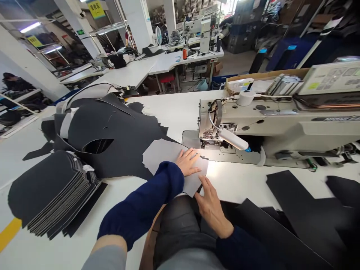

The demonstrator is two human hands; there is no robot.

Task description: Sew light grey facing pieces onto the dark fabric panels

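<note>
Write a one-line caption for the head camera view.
Left hand and right hand rest on a grey panel beside an industrial sewing machine, stacked black pieces at left.

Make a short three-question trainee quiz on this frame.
1. What are the left hand and right hand resting on?
2. True or false: the stack of black pieces lies to the left of the sewing machine.
3. What colour is the sleeve on the left arm? A: navy, B: red, C: white.

Key: 1. A grey panel. 2. True. 3. A.
</note>
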